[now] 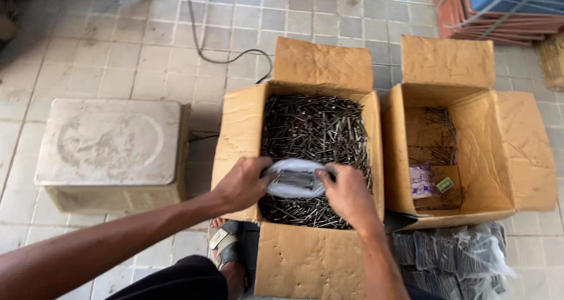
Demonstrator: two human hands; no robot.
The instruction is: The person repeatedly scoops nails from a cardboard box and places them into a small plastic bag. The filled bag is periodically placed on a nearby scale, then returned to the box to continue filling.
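Clear plastic bag of dark nails lies crosswise between your hands, over the open cardboard box of loose nails; left hand and right hand each pinch one end.

Open box, centre: brown corrugated cardboard, matt, flaps creased and scuffed. Contents: dark grey metal nails, dull sheen, loose. Left hand and right hand hold a small bag of thin clear plastic, glossy, wrinkled. Right box: same matt cardboard, few nails on its bottom. Near right: packed bags, clear glossy plastic over dark metal. Left: scale, worn, stained matt top plate. Floor: pale tiles, dusty, matt.
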